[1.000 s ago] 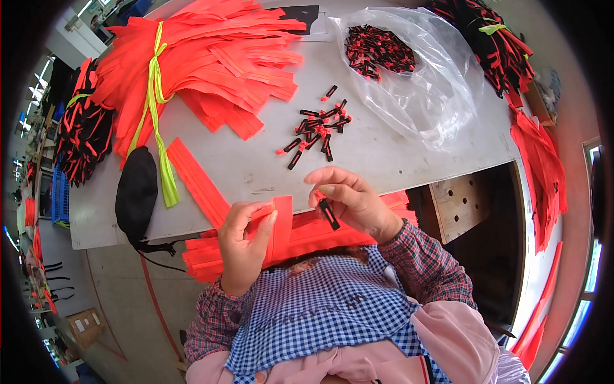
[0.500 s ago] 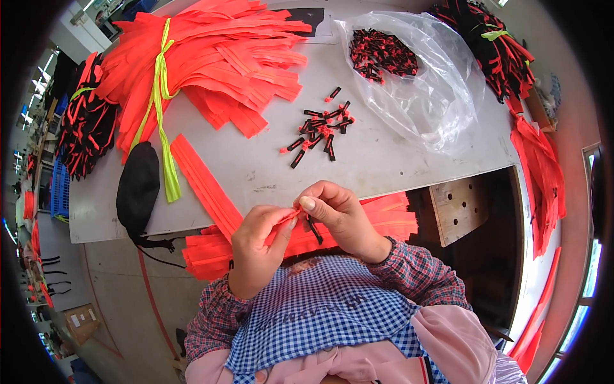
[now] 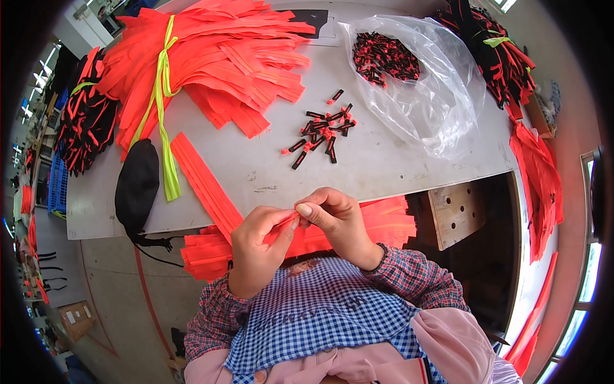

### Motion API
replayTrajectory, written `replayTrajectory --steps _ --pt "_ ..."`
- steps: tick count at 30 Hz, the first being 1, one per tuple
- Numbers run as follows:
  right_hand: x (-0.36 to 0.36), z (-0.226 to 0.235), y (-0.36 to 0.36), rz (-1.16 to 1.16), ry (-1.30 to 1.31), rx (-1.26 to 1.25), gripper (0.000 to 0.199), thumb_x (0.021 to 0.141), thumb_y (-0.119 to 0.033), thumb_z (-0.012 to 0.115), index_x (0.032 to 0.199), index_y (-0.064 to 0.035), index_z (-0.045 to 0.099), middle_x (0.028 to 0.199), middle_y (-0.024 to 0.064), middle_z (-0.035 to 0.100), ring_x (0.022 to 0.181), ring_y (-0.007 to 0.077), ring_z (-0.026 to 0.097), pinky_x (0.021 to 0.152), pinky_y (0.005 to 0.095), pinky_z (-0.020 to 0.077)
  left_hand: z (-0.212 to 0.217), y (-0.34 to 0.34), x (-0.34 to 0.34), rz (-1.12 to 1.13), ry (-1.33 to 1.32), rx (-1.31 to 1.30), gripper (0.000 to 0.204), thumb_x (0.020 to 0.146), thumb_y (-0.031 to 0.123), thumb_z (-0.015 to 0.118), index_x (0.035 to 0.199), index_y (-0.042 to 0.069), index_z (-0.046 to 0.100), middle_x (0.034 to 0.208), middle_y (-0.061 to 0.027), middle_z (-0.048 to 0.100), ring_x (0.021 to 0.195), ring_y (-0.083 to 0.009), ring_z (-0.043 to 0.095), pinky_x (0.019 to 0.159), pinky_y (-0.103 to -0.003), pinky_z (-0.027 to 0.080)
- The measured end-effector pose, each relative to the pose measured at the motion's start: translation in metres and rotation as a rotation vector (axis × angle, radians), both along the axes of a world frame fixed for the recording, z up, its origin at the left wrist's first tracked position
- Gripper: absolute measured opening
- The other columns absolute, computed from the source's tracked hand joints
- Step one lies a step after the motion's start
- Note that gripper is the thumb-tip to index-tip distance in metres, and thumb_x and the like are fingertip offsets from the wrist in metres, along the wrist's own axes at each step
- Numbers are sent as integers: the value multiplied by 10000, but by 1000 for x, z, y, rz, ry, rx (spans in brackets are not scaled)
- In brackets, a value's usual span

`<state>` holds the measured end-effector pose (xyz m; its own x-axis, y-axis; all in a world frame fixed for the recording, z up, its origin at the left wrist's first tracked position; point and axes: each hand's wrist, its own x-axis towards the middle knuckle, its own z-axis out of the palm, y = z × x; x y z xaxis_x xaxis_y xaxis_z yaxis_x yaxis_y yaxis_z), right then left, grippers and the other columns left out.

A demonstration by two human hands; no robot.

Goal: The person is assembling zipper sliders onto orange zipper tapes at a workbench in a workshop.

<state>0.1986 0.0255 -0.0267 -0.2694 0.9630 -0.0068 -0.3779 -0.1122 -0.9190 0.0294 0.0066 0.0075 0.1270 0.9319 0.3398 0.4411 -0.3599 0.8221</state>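
"Head view: a pale grey tabletop (image 3: 256, 173) spans the scene. What loads it?"

"A broad bundle of red-orange strips (image 3: 211, 57), bound with a lime tie (image 3: 165, 128), covers the far left. At the far right slumps a clear plastic bag (image 3: 441, 115) with a heap of small black-and-red pieces (image 3: 384, 57) inside. A hard nudge could spill them; the film looks too limp to hold its shape."

"And below the near edge?"

"A stack of matching strips (image 3: 390, 224) lies beneath the hands, between the tabletop and a blue checked apron (image 3: 320, 301). What bears it is hidden; a shift of the body could send strips sliding to the floor (image 3: 121, 275). One separate strip (image 3: 204, 182) slants over the edge toward the left hand (image 3: 261, 246), where a brush of the wrist could drag it away."

"How do the hands stand?"

"Together. The left and the right hand (image 3: 339, 224) meet at the fingertips, pinched on red material (image 3: 289, 224) above the stack. Whether the right also grips a small piece, the fingers hide. A slack pinch could let the material twist, and a crease could pass unseen under those thumbs."

"Anything smaller?"

"Loose pieces (image 3: 318, 128) lie scattered and overlapping on the tabletop ahead; a careless reach could scatter them further."
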Motion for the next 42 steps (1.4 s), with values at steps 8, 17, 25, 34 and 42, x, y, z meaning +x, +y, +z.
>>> replayTrajectory --steps 8,17,25,34,42 --pt "4 -9 1 4 -93 28 102 984 -113 634 954 -16 651 896 23 671 803 81 608 731 234 515 -1 1 -2 -27 -74 -153 131 866 8 723 992 -15 697 913 -102 687 802 -185 677 700 -283 532" --pt "19 -3 14 281 -13 -216 151 962 -136 669 1031 -2 684 1032 25 675 964 88 595 888 267 484 -12 6 -13 -83 -566 -469 129 915 7 688 1039 -23 695 975 -40 697 912 -90 650 804 -221 521" --pt "13 -3 10 304 97 -49 96 977 -106 637 1030 -36 675 1033 7 659 981 95 587 905 275 475 -17 8 -19 -106 -914 -556 232 952 13 636 1182 -14 648 1019 -40 690 952 -96 636 871 -236 506" --pt "8 -7 12 395 243 -218 91 966 -89 616 1036 -32 622 994 -19 618 958 72 542 880 243 431 -9 9 -24 -301 -867 -671 305 987 49 588 1287 -8 576 1172 -77 655 1090 -119 605 953 -254 479" --pt "8 -9 8 365 195 -269 70 954 -79 621 1008 -35 630 992 -32 623 929 57 548 855 225 431 -6 14 -28 -364 -629 -676 282 971 54 605 1243 -20 607 1177 -76 641 1102 -135 600 969 -280 478"
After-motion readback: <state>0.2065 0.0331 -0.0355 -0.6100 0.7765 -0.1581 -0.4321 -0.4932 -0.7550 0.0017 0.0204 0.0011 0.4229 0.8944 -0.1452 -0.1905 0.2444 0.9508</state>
